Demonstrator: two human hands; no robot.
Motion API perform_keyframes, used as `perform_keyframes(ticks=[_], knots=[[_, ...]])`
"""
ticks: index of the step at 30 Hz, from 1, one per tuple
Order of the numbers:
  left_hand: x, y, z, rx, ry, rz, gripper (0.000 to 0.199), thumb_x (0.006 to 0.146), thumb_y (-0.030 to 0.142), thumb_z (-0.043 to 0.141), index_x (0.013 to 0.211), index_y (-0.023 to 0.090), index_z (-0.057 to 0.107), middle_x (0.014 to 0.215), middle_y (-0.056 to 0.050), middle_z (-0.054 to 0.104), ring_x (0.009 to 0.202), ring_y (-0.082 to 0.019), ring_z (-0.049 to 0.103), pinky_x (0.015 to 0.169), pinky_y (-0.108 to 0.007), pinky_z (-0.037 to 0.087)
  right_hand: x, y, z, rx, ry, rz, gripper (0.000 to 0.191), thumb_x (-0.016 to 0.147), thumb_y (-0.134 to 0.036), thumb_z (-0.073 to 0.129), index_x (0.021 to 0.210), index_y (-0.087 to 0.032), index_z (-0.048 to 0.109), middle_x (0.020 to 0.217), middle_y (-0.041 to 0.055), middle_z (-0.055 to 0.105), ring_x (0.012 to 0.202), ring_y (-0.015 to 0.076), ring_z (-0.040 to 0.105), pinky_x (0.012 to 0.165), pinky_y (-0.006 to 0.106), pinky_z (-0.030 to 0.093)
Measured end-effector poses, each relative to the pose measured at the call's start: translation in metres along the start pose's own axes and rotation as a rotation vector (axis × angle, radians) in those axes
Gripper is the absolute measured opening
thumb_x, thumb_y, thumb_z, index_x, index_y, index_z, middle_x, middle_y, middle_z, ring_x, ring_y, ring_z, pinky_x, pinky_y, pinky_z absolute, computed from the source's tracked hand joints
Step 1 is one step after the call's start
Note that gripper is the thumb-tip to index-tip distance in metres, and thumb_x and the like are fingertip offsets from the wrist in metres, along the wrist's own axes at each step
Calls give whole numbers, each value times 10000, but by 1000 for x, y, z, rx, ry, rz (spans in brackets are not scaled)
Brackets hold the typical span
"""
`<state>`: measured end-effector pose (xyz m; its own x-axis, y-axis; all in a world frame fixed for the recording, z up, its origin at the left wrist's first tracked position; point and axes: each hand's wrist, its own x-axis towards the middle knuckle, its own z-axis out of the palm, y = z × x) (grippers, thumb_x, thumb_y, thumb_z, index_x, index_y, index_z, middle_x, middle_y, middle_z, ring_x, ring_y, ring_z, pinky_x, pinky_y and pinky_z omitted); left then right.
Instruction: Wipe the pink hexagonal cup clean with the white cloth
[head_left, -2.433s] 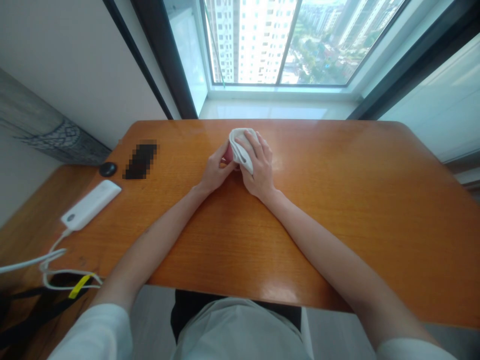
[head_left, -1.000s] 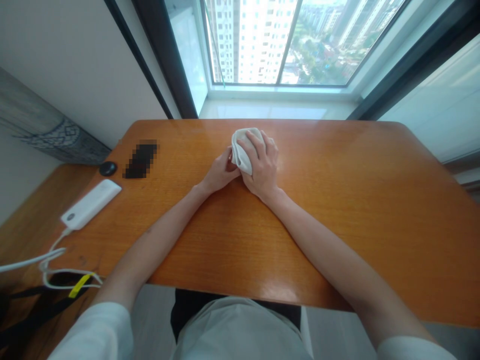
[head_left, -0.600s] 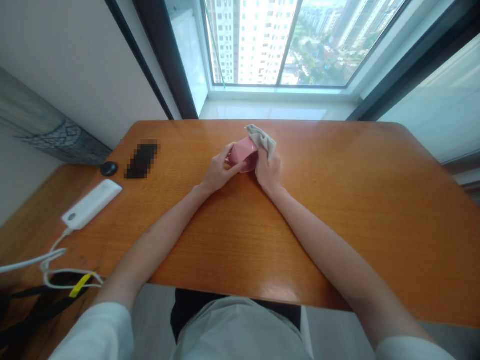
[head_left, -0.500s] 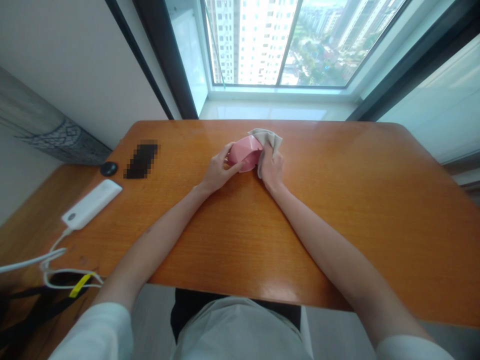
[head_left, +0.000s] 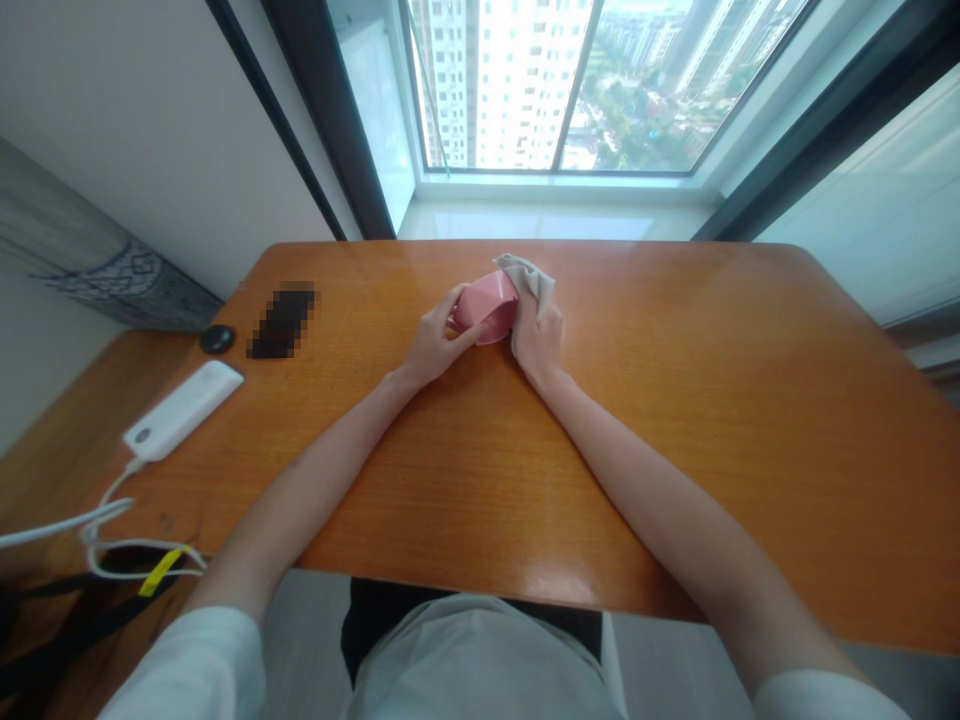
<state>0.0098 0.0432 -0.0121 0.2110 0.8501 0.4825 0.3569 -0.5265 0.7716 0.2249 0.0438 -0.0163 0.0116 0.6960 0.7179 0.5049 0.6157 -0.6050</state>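
A shiny pink object [head_left: 487,300], rounded like a small bowl or box, is held over the far middle of the table. My left hand [head_left: 436,338] grips it from the left, with the thumb along its near side and the fingers behind. My right hand [head_left: 541,338] is closed on a light grey cloth [head_left: 528,276] and presses it against the right side of the pink object. Part of the cloth sticks up above that hand. The pink object's exact kind and the right fingertips are hidden from me.
The brown wooden table [head_left: 465,480] reaches to a window [head_left: 555,90]. On its left side lie a white power strip or adapter [head_left: 184,410] with a white cable [head_left: 105,515], a round black object [head_left: 217,339] and a blurred-out dark item [head_left: 282,322]. Black straps with a yellow tag [head_left: 163,572] lie at lower left.
My right hand and the cloth have shifted slightly left, closer against the pink object. My left hand and the pink object have hardly moved.
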Motion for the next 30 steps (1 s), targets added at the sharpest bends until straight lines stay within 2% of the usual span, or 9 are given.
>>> perform_keyframes(ticks=[6,8,11,13,17,20,22,27,30], knots=[[-1,-4,0,-34,-19,24,703,1019,687,844,1479,167,734,1199,-114,857,938,-204,788,864,-323,687,-7,-28,-6,-120,-132,-232,573,1198,-573,487,1727,-395,615,1831,60,613,1801,404,441,1486,722,343],[0,-3,1,-20,-14,13,780,1010,688,855,1563,162,692,1284,-134,854,946,-202,792,864,-318,687,-4,-21,-1,-77,-75,-136,561,1219,-556,430,1727,-390,603,1816,73,625,1760,382,505,1462,698,405],[1,0,1,19,-10,12,853,1002,691,860,1639,165,647,1468,-172,815,1057,-222,804,931,-324,689,1,-5,5,32,42,123,585,1250,-564,298,1691,-357,622,1650,93,754,1557,330,713,1332,624,583],[1,0,0,24,-11,19,839,1008,689,852,1633,165,653,1492,-177,808,1110,-234,801,967,-332,687,2,-3,4,67,54,187,602,1255,-567,270,1677,-348,639,1577,86,798,1487,314,761,1299,600,614],[0,-4,0,-18,3,20,765,994,681,870,1541,174,701,1352,-141,848,1020,-219,790,905,-332,684,-5,-25,-6,-46,-55,-92,573,1218,-559,439,1714,-343,628,1803,99,641,1734,377,542,1444,682,443],[0,-6,1,-29,-9,36,649,1009,676,850,1398,166,755,1154,-105,855,914,-202,764,838,-323,669,-8,-35,-6,-124,-146,-248,562,1185,-561,518,1703,-382,642,1837,56,604,1813,409,411,1501,744,303],[0,-5,1,-19,-5,28,702,1006,681,851,1474,171,734,1229,-120,856,938,-204,770,855,-325,676,-7,-28,-1,-96,-101,-186,553,1202,-560,475,1696,-374,643,1813,66,625,1791,386,450,1494,723,339],[0,-3,1,20,-6,-1,878,992,711,858,1655,178,642,1477,-162,815,1050,-222,794,947,-337,690,1,-3,7,50,51,171,591,1249,-559,281,1704,-366,604,1653,88,743,1542,327,719,1322,640,592],[-1,-6,0,21,3,10,840,1001,706,849,1632,186,653,1450,-152,822,1047,-218,792,957,-340,690,-3,-14,0,-27,-28,15,581,1232,-553,377,1727,-345,598,1776,106,654,1682,352,601,1403,655,506]])
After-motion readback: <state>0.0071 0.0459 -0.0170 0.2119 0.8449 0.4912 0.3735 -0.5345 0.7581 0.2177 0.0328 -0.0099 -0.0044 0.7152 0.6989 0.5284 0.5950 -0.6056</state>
